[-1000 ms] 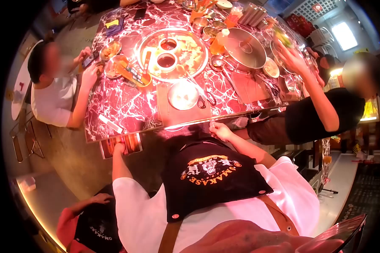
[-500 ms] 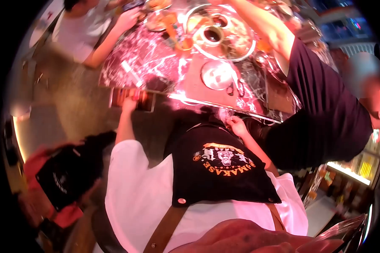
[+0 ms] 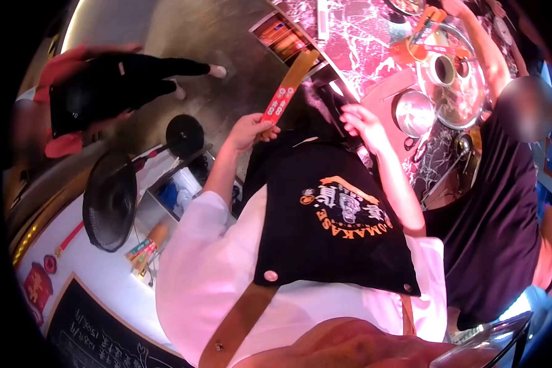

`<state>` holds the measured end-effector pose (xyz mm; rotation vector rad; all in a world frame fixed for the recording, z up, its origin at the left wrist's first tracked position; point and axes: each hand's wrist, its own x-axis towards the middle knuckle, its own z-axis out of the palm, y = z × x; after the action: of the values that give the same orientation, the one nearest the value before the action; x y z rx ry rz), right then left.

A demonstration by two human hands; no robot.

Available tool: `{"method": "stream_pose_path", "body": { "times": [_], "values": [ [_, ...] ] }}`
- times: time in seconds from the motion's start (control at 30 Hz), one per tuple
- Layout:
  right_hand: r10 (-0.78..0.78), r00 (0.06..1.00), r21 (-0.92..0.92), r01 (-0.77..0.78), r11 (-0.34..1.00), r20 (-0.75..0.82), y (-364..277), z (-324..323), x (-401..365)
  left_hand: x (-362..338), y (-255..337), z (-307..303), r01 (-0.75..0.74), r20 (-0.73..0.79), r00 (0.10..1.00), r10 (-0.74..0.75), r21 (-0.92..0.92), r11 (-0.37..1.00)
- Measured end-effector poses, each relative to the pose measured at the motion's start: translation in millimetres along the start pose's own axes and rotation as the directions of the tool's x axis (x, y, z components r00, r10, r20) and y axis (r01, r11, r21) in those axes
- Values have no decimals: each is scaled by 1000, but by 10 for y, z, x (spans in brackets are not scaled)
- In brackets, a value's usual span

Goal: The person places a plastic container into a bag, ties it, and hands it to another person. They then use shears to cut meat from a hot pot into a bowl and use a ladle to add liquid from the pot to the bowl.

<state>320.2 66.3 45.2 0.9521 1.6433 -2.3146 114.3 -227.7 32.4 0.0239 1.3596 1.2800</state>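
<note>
My left hand (image 3: 254, 130) grips a long flat strip (image 3: 288, 89), red with white characters at the held end and brown toward the far end. Its tip points up toward an open drawer (image 3: 282, 37) under the table edge, with brown and reddish contents. My right hand (image 3: 365, 126) is near the table's edge, fingers loosely bent and apart, with nothing visible in it. Beyond it on the table, a shiny round metal lid or bowl (image 3: 414, 114) rests by a brown board (image 3: 383, 89).
A marbled table (image 3: 374, 37) carries a round glass tray (image 3: 457, 113) with dark cups. A person in black (image 3: 484, 196) stands at right; another in red and black (image 3: 86, 92) is at upper left. A dark mesh basket (image 3: 110, 202) and white counter (image 3: 104, 270) are at left.
My left hand has come away from the drawer and now holds the strip. My right hand has opened. The view has turned, bringing the counter into sight at left.
</note>
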Motion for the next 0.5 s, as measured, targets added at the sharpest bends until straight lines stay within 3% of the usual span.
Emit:
{"method": "stream_pose_path", "body": {
  "times": [0.07,0.1,0.17,0.23,0.3,0.43,0.5],
  "values": [
    [-99,994,-6,99,995,57,-342,130,128,-2,118,145,-23,149,989,6,114,993],
    [-128,992,28,128,991,0,-435,198,166,-25,222,242,-34,217,976,-14,216,976],
    [-148,989,-114,144,983,-21,-702,122,205,146,322,393,-28,327,940,-103,373,928],
    [-173,984,66,176,982,-44,-897,59,67,248,458,603,53,337,925,-176,345,937],
    [-208,972,20,211,977,-109,-1074,-35,-188,341,586,770,94,390,889,-240,358,929],
    [-324,930,68,339,938,-176,-767,-359,-544,598,748,1195,34,489,799,-350,544,838],
    [-288,884,33,322,946,-367,-679,-480,-755,744,826,1409,0,551,723,-417,603,798]
  ]
}}
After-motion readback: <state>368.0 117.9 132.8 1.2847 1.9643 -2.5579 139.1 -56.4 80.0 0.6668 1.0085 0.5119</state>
